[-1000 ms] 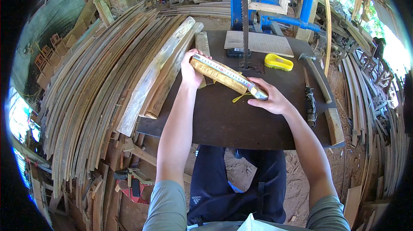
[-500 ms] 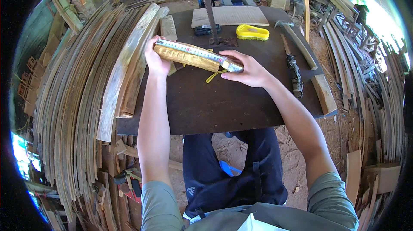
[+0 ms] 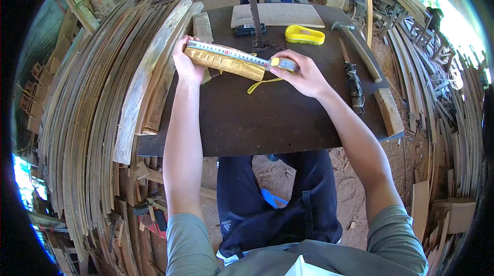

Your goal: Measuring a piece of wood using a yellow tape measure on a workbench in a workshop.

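My left hand [image 3: 189, 62] is closed round the left end of a short carved wooden block [image 3: 226, 66], with the tip of the tape at its thumb. The block is held above the dark tabletop. My right hand [image 3: 306, 74] grips the case of a tape measure [image 3: 284, 63] just off the block's right end. Its pale blade lies stretched along the block's upper edge between both hands. A yellow wrist strap [image 3: 262, 85] dangles from the case beneath my right fingers.
A saw blade [image 3: 252, 6] rises through the dark table [image 3: 231, 132]. Behind are a yellow brush [image 3: 304, 34] and a flat board [image 3: 278, 15]. On the right lie a hammer [image 3: 363, 55], a wrapped-handle knife [image 3: 355, 88] and a wood offcut [image 3: 388, 112]; long planks [image 3: 149, 75] line the left.
The right hand and tape case have shifted slightly right and up, drawing out a little more blade. The block has tilted a little, and its left end remains in the left hand.
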Demonstrator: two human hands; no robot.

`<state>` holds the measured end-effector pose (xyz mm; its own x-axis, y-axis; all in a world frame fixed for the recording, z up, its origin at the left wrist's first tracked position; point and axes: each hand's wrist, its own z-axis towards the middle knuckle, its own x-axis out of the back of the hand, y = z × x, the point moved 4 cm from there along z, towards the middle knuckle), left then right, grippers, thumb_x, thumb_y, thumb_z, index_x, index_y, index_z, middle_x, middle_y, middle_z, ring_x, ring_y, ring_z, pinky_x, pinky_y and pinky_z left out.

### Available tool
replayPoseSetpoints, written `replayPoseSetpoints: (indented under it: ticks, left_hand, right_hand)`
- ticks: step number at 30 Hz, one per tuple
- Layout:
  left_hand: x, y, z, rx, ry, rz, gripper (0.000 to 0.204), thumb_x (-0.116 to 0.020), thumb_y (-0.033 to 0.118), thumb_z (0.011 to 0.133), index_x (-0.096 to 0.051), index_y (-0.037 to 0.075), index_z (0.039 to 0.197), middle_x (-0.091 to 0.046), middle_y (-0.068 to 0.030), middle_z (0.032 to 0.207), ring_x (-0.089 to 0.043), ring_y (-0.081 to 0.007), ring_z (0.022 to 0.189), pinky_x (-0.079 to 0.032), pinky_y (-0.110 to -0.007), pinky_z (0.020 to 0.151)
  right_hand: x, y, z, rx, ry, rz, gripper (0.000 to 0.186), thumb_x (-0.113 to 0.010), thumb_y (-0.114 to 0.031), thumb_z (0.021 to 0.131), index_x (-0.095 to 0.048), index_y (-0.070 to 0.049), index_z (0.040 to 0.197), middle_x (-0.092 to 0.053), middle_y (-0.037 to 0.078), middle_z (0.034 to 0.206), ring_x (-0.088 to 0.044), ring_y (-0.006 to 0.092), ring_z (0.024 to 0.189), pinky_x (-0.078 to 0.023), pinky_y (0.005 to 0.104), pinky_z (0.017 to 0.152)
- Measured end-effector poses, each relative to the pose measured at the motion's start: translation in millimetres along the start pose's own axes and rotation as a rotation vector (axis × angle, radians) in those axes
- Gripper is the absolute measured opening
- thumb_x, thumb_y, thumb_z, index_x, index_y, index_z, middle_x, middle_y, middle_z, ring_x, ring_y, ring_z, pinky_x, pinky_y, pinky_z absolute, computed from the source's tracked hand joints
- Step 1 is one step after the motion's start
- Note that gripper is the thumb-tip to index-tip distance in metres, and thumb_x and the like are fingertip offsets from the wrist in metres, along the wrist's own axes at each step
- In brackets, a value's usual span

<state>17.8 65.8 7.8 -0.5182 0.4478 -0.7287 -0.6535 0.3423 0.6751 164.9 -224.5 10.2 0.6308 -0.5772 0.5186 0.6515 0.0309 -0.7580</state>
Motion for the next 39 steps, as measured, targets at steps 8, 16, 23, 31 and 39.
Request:
replayPoseSetpoints:
  ticks: [8,16,23,31,39]
  left_hand:
    - [3.4,1.3,6.8,-0.074,0.045,0.057,0.02,-0.065,0.027,0.092,-0.062,0.01,0.102,-0.067,-0.0075,0.098,-0.064,-0.0232,0.097,-0.049,-0.041,0.094]
    - [-7.6,4.8,-2.9,-0.1,0.059,0.121,0.032,-0.053,0.035,0.099,-0.064,0.005,0.101,-0.066,-0.0077,0.092,-0.063,-0.0227,0.095,-0.047,-0.039,0.092]
    - [-61.0,30.4,-43.0,-0.718,-0.14,0.533,0.049,-0.039,0.04,0.106,-0.062,-0.002,0.105,-0.071,-0.0151,0.091,-0.067,-0.0239,0.086,-0.051,-0.034,0.084]
    - [-166.8,20.8,-104.8,-1.032,-0.493,1.012,0.053,-0.033,0.044,0.107,-0.063,0.0,0.113,-0.072,-0.0134,0.092,-0.07,-0.024,0.084,-0.053,-0.034,0.077]
    - [-208.5,-7.7,-134.2,-1.139,-0.659,1.11,0.021,-0.052,0.022,0.098,-0.064,0.007,0.106,-0.071,-0.0112,0.086,-0.07,-0.0318,0.083,-0.055,-0.042,0.072]
  right_hand:
    - [-0.8,2.1,2.4,-0.022,0.02,0.017,0.047,-0.079,-0.042,0.093,-0.069,-0.005,0.12,-0.074,0.011,0.097,-0.069,0.0161,0.083,-0.054,0.0322,0.076]
    - [3.9,-10.4,1.0,0.009,0.039,0.304,0.04,-0.074,-0.033,0.099,-0.067,-0.001,0.121,-0.074,0.007,0.101,-0.071,0.0117,0.089,-0.057,0.0279,0.081]
    - [12.5,-28.7,-6.2,0.036,0.171,0.413,0.038,-0.075,-0.03,0.099,-0.067,-0.001,0.122,-0.073,0.007,0.1,-0.069,0.0109,0.086,-0.056,0.0271,0.079]
    - [33.8,-47.6,-3.9,0.187,0.143,0.929,0.049,-0.072,-0.031,0.101,-0.06,0.005,0.133,-0.071,0.013,0.108,-0.069,0.0194,0.093,-0.057,0.0347,0.082]
    - [55.6,-49.0,-5.3,0.332,0.137,1.017,0.047,-0.07,-0.03,0.102,-0.061,0.004,0.133,-0.072,0.012,0.111,-0.069,0.018,0.095,-0.057,0.034,0.08]
